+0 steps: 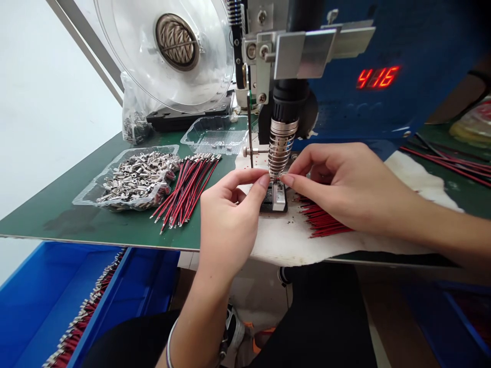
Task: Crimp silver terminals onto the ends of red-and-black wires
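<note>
Green tabletop [30, 222] spread to the left of the fingers, and beyond them stood a blue machine housing [345, 115], its red digital display [378, 76] reading 416. Directly above the fingertips hung a spring-sleeved soldering iron [283, 145]; just below them sat a small metal block [279, 200].

From where I stood, the left hand [232, 222] and the right hand [345, 179] each had thumb and forefinger drawn into a narrow pinch, meeting near the iron's tip; I couldn't tell what lay between them. Red-and-black wires [322, 220] lay partly under the right palm, and a wire bundle [187, 189] rested left of the left fingers, beside a tray [86, 197] of metal terminals [138, 176].

I judged this to be the positioning step at the iron. The next move called for steady alignment, skin kept off the coil.
</note>
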